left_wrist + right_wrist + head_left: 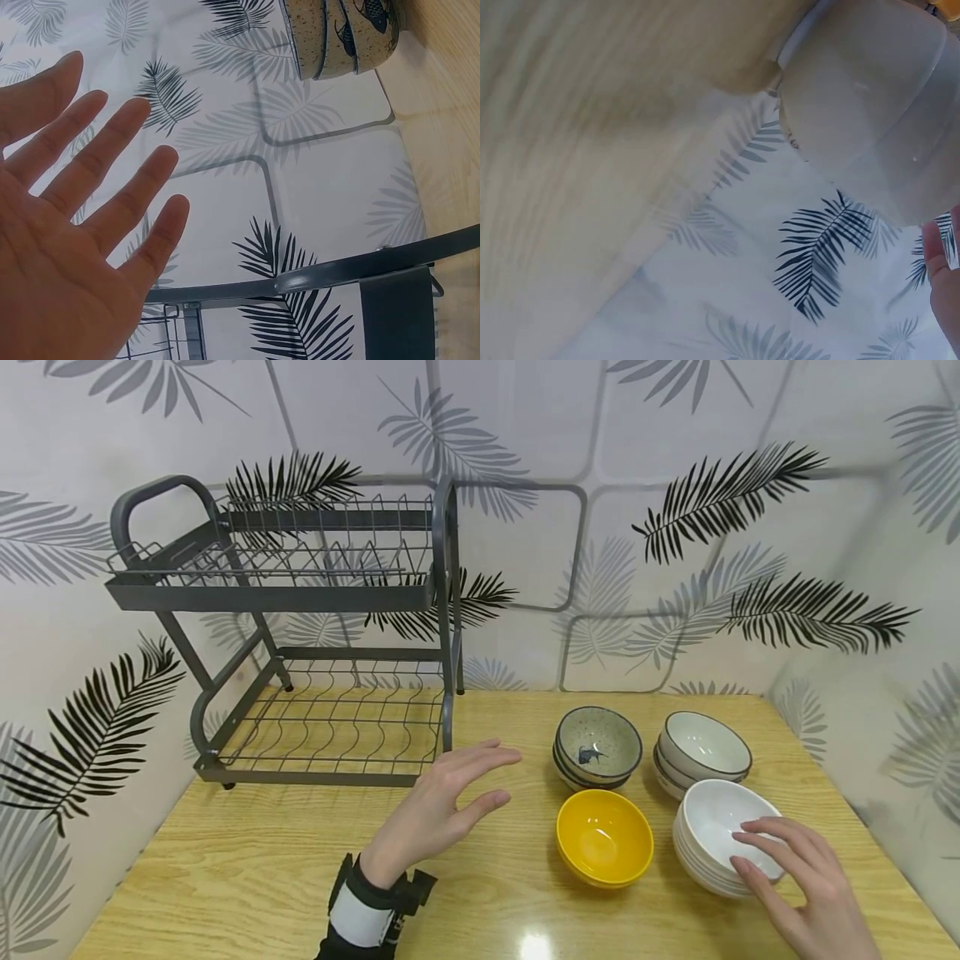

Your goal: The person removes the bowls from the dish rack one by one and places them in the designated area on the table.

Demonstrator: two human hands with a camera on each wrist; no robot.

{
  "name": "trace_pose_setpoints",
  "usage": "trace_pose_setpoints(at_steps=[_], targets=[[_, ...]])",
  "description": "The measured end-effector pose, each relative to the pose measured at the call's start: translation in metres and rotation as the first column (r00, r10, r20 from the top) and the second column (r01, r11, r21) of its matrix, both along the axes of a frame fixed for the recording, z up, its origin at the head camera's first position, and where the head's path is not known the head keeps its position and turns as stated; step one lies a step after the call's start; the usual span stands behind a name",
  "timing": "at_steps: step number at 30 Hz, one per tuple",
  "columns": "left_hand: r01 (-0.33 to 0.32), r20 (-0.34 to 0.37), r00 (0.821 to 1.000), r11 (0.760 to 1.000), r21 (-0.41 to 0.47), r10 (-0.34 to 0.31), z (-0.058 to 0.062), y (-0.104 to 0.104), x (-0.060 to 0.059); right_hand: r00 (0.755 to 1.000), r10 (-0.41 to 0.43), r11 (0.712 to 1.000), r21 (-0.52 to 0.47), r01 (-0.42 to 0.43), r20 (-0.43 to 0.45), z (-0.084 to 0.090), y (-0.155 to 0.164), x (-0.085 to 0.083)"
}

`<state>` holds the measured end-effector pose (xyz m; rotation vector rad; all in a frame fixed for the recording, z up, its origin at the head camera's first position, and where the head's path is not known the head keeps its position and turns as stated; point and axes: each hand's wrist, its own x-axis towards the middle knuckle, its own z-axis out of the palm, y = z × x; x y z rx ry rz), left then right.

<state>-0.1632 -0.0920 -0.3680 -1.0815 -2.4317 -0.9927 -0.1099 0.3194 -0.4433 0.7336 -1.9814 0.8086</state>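
Glossy white ceramic bowls (716, 835), round and stacked, sit at the right front of the grained wooden table (247, 868). Right hand (806, 881) rests fingertips on the top bowl's near rim, fingers lightly bent, not gripping. Left hand (442, 806) hovers open, fingers spread, between the grey wire rack (300, 610) and the smooth yellow bowl (603, 837).
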Motion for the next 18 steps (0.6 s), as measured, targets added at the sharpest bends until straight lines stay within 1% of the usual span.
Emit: trace_pose_setpoints(at_steps=[4, 6, 7, 11, 14, 18], targets=[[-0.004, 0.001, 1.0, 1.0, -0.005, 0.004, 0.001, 0.001, 0.0, 0.995, 0.051, 0.998, -0.037, -0.054, -0.085, 0.016, -0.019, -0.003], [-0.006, 0.003, 1.0, 1.0, -0.004, 0.006, 0.001, 0.001, -0.001, 0.992, 0.071, 0.996, -0.038, -0.075, -0.101, 0.024, -0.028, -0.003], [-0.007, 0.002, 1.0, 1.0, -0.003, 0.007, 0.001, 0.001, -0.001, 0.993, 0.072, 0.997, -0.033, -0.076, -0.094, 0.028, -0.031, -0.003], [-0.017, 0.003, 1.0, 1.0, -0.001, 0.017, 0.0, 0.002, -0.001, 0.993, 0.102, 0.995, -0.008, -0.102, -0.052, 0.031, -0.036, -0.008], [-0.038, -0.009, 0.999, 0.999, -0.005, 0.038, -0.001, 0.001, -0.001, 0.994, 0.11, 0.994, 0.018, -0.109, -0.025, 0.032, -0.04, -0.015], [-0.077, -0.021, 0.997, 0.997, -0.007, 0.077, -0.001, -0.001, -0.001, 0.995, 0.1, 0.991, 0.085, -0.101, 0.016, 0.035, -0.048, -0.021]])
